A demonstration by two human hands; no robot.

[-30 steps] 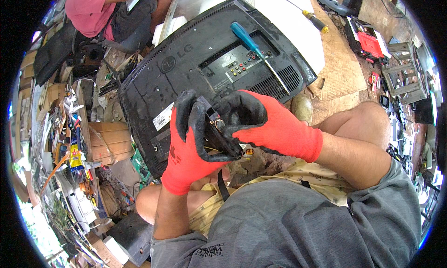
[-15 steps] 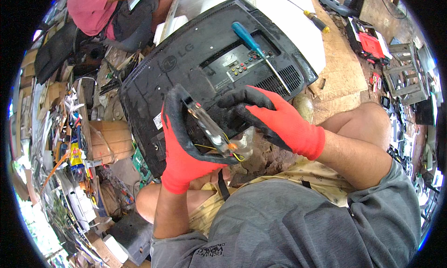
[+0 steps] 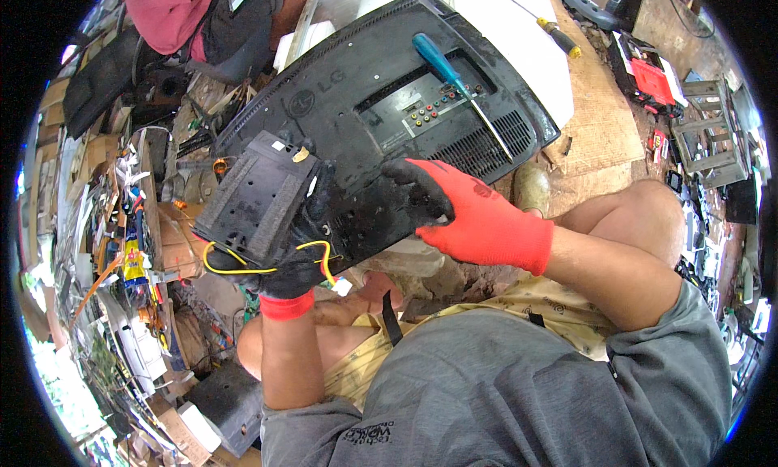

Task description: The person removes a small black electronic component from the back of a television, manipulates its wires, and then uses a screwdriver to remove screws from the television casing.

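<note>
My left hand, in a red and black glove, holds up a flat black box-shaped part with grey strips along its face. From the part's near edge come yellow wires, one ending in a small white plug. What kind of part it is, I cannot make out. My right hand, gloved alike, hovers over the near edge of a black television lying back side up. Its fingers are bent, thumb apart, with nothing visible held. A screwdriver with a teal handle rests across the television's back.
Beyond the television, a yellow and black screwdriver lies by a cardboard sheet. A black and red case stands at far right. Another person sits at upper left. Heaped scrap fills the left side.
My left hand has swung left and turned the black part from edge-on to broad face up. My right hand has stayed near its place, its thumb now farther from the fingers.
</note>
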